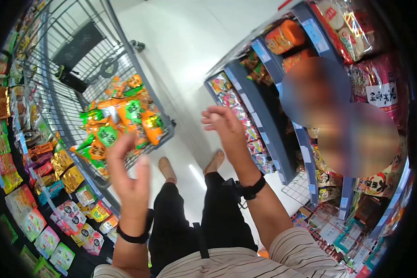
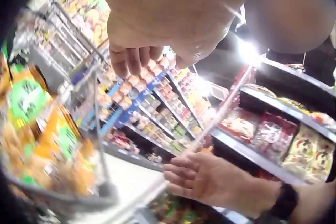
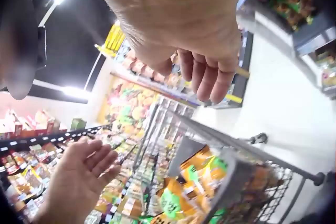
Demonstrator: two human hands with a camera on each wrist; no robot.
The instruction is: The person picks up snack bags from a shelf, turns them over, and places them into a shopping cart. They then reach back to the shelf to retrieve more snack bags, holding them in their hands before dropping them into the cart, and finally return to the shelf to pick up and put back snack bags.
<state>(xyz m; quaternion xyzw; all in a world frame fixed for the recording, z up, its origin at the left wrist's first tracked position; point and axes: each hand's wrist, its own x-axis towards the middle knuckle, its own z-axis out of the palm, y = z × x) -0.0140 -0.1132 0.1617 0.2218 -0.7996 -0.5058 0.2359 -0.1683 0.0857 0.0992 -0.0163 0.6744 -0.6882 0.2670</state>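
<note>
My left hand is raised beside the near end of a metal shopping cart, its fingers loosely bent and holding nothing. Orange and green snack bags lie piled in the cart, partly behind that hand in the head view. My right hand hangs in the air between the cart and the right-hand shelf, also with nothing in it. In the left wrist view the right palm shows with fingers relaxed. The right wrist view shows the left hand with its fingers apart, left of the bags in the cart.
Packaged snacks fill the shelving along the left side. On the right stands a grey shelf unit with bags and an orange-lidded jar. Pale floor runs between, with my feet on it. Two round patches at right are blurred.
</note>
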